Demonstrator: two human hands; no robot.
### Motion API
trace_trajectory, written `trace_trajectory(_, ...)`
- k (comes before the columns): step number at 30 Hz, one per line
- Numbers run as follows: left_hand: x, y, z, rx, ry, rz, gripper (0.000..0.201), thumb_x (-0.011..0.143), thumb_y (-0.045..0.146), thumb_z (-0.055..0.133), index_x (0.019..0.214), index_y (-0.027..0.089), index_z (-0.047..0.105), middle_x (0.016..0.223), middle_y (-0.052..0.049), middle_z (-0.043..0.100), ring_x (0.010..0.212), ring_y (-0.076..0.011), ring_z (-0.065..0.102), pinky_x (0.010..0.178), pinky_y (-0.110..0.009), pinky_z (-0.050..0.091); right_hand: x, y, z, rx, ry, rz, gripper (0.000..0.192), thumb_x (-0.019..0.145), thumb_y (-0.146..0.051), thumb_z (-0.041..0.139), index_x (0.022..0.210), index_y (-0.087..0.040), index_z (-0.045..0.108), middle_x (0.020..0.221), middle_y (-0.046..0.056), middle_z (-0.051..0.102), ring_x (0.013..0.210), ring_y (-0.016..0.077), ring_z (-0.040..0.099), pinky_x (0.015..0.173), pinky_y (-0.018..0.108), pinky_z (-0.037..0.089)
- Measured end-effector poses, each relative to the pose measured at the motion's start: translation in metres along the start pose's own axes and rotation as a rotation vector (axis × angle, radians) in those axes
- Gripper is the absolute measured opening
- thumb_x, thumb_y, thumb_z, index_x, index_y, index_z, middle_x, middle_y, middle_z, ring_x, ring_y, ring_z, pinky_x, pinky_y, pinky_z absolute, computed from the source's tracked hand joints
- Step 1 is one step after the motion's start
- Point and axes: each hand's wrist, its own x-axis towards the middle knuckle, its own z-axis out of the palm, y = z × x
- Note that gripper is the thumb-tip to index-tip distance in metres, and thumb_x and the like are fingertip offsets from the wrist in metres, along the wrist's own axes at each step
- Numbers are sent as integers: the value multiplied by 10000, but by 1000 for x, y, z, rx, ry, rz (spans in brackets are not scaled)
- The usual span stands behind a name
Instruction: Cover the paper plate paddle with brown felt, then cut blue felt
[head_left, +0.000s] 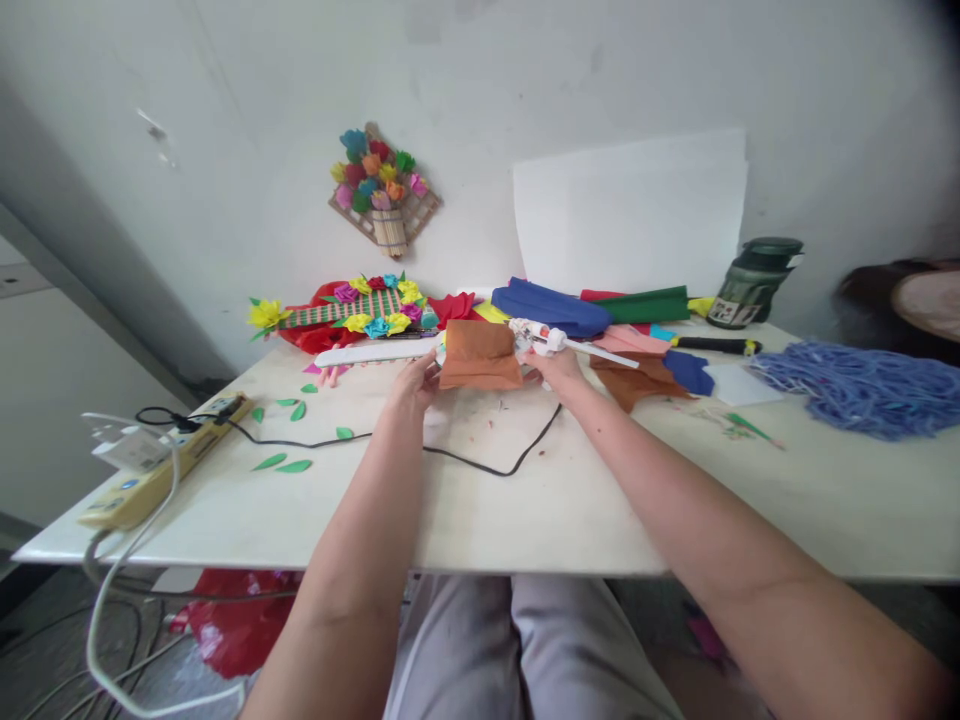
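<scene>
Felt, brown, a folded piece mid-tabletop: my left hand pinches its left edge, my right hand its right side, keeping the fold flat. Glue gun rests just behind, within reach.

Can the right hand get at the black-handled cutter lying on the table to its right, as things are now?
Probably yes. The right hand lies close to the black-handled cutter, with only flat felt pieces between them. However, it appears to hold the white glue gun, so it is not free.
</scene>
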Motion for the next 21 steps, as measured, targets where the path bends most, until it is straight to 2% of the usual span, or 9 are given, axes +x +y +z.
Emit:
trace_trajectory(3, -3, 4, 0, -66, 43, 27, 104, 779, 81, 599, 722, 137, 532, 590, -6, 566, 469, -93, 557, 461, -185, 474, -1, -2, 3, 96, -15, -79, 277, 638, -221, 689, 891, -162, 595, 913, 51, 661, 710, 165, 636, 490, 243, 513)
trace_trajectory(5, -1, 9, -4, -133, 58, 99, 126, 776, 40, 579, 713, 135, 526, 568, 10, 558, 445, -69, 534, 452, -157, 451, 2, -1, 1, 117, 3, -91, 296, 682, -297, 682, 926, -156, 593, 877, 56, 659, 703, 169, 641, 461, 231, 502)
trace_trajectory(7, 3, 13, -10, -196, 57, 178, 130, 781, 22, 560, 727, 136, 529, 559, 22, 555, 436, -55, 522, 445, -141, 434, 5, 0, -1, 65, 47, -56, 305, 717, -361, 667, 914, -139, 596, 729, 46, 645, 564, 142, 613, 382, 199, 443)
trace_trajectory(9, 6, 17, -16, -258, 41, 246, 129, 796, 22, 538, 745, 140, 534, 551, 33, 550, 437, -48, 518, 456, -137, 436, 8, 1, -4, -22, 68, -16, 312, 740, -407, 651, 866, -126, 601, 556, 9, 583, 399, 98, 512, 315, 177, 363)
trace_trajectory(11, 8, 21, -21, -322, 32, 298, 137, 803, 17, 527, 752, 145, 533, 549, 44, 547, 428, -35, 505, 470, -131, 440, 8, 0, -5, -101, 49, -4, 309, 742, -418, 653, 830, -127, 598, 457, -32, 510, 325, 68, 416, 293, 165, 319)
trace_trajectory(13, 8, 25, -23, -374, 32, 333, 139, 797, 15, 534, 757, 148, 536, 558, 48, 552, 415, -26, 489, 466, -124, 434, 6, -3, -2, -141, -10, -8, 260, 739, -365, 663, 839, -137, 588, 446, -55, 483, 319, 56, 390, 303, 154, 319)
trace_trajectory(16, 3, 35, -24, -415, 33, 370, 131, 781, 24, 561, 774, 154, 546, 569, 45, 563, 419, -29, 491, 463, -125, 434, 0, -9, 10, -154, -160, 11, 196, 735, -209, 637, 911, -152, 573, 523, -53, 517, 363, 58, 428, 351, 154, 369)
trace_trajectory(19, -3, 50, -24, -419, 53, 369, 115, 789, 41, 562, 761, 150, 540, 534, 50, 540, 414, -29, 484, 451, -120, 422, -4, -13, 27, -224, -308, 32, 264, 730, -116, 581, 990, -161, 573, 658, -14, 581, 464, 89, 515, 443, 192, 453)
trace_trajectory(21, -6, 61, -24, -406, 76, 354, 111, 805, 59, 551, 739, 147, 531, 513, 53, 525, 399, -27, 470, 436, -117, 406, -5, -15, 40, -360, -367, -24, 337, 733, -104, 561, 1063, -174, 571, 784, 25, 627, 569, 131, 581, 516, 235, 489)
